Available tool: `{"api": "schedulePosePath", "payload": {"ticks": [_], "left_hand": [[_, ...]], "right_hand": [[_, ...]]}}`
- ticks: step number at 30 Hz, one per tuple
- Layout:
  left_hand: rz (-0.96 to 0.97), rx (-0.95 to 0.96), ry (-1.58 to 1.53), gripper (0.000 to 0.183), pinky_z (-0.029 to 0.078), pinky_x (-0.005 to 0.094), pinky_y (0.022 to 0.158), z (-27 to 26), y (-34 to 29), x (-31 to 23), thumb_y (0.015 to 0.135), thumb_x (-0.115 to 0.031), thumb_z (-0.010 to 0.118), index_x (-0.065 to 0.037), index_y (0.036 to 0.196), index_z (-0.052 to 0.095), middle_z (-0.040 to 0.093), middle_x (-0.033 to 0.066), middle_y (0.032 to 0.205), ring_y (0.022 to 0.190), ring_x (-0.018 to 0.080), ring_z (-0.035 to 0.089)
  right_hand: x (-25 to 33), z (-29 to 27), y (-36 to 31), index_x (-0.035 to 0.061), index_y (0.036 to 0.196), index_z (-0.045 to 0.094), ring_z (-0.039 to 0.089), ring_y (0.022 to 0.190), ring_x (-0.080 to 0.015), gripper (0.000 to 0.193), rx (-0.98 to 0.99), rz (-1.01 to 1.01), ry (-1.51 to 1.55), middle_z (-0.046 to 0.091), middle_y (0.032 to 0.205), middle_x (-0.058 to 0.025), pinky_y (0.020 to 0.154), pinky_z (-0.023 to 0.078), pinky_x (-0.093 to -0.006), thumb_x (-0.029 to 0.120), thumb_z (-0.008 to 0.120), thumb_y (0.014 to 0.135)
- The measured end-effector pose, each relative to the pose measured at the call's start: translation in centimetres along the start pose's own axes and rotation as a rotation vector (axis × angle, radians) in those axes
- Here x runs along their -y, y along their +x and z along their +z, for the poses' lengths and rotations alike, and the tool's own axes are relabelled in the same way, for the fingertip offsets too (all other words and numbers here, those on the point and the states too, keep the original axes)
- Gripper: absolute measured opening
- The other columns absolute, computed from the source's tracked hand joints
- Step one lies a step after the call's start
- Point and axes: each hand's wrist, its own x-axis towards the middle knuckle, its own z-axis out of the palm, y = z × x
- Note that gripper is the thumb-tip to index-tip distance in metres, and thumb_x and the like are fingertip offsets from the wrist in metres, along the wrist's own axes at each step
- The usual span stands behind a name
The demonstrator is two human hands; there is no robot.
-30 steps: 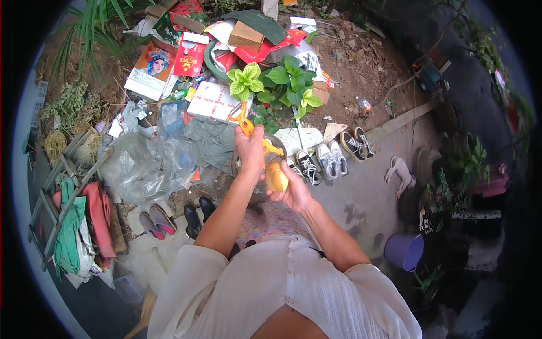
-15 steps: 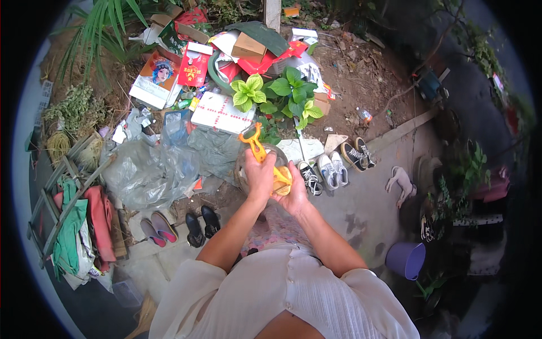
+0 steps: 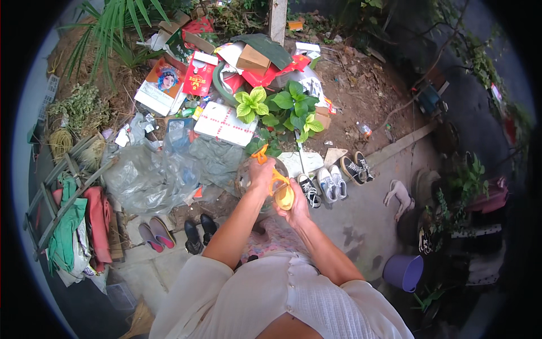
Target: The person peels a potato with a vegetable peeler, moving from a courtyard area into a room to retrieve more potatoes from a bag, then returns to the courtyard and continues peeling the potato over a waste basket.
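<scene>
My left hand (image 3: 261, 174) is closed round the handle of an orange-yellow peeler (image 3: 260, 153), whose handle end sticks up past the fingers. The peeler's head lies against a pale yellow, rounded piece of produce, which looks like a peeled potato (image 3: 285, 198). My right hand (image 3: 298, 207) cups that potato from below and from the right. Beneath both hands is a round container (image 3: 244, 176), mostly hidden by them and by my forearms.
Ahead lies a heap with a white box (image 3: 226, 122), cartons and leafy plants (image 3: 293, 104). Crumpled plastic sheeting (image 3: 144, 175) spreads to the left. Several shoes (image 3: 333, 182) line the pavement. A puppy (image 3: 400, 198) lies at right, near a purple bucket (image 3: 403, 273).
My left hand has drawn the peeler slightly down and tilted it. The potato now shows more of its pale side and sits a little lower in my right hand.
</scene>
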Motion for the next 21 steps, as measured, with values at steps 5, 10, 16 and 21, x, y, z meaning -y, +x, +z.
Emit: {"api": "schedulePosePath", "payload": {"ticks": [5,10,16,21], "left_hand": [[-0.037,-0.255,-0.163,0.02,0.048,0.0334,0.057,-2.5,4.7,1.5,0.076,-0.01,0.062,0.003,0.088,0.052,0.056,0.0085,0.078,0.066,0.017,0.055],[0.129,-0.299,-0.22,0.022,0.045,0.0314,0.059,-1.1,2.5,-0.1,0.077,-0.011,0.061,0.0,0.092,0.049,0.054,0.0061,0.081,0.068,0.0145,0.052],[0.373,-0.055,0.028,0.021,0.045,0.0282,0.062,1.3,-3.2,-2.6,0.078,-0.008,0.06,-0.003,0.095,0.048,0.057,0.0045,0.084,0.07,0.0125,0.053],[0.496,-0.066,0.237,0.025,0.045,0.0368,0.059,1.5,-4.3,-2.3,0.076,-0.011,0.061,0.0,0.089,0.044,0.056,0.0139,0.075,0.061,0.0251,0.055]], "right_hand": [[0.6,-0.7,-1.3,0.0096,0.1,0.05,0.05,0.049,-0.0221,0.041,0.049,-0.102,-0.1,0.055,0.076,-0.0104,0.037,0.03,-0.0263,0.049,0.039,0.091],[1.3,-2.1,1.1,0.0082,0.099,0.051,0.055,0.059,-0.0246,0.045,-0.018,-0.023,0.066,0.057,0.079,-0.0114,0.048,0.046,-0.0312,0.051,0.039,0.091],[1.2,-1.1,2.7,0.0113,0.095,0.052,0.052,0.056,-0.0179,0.037,-0.13,0.017,0.173,0.056,0.071,-0.0054,0.041,0.038,-0.0276,0.047,0.044,0.089],[0.3,-1.0,4.2,0.0127,0.091,0.053,0.051,0.055,-0.0166,0.036,-0.118,0.069,0.16,0.057,0.072,-0.0046,0.04,0.034,-0.0259,0.047,0.042,0.088]]}}
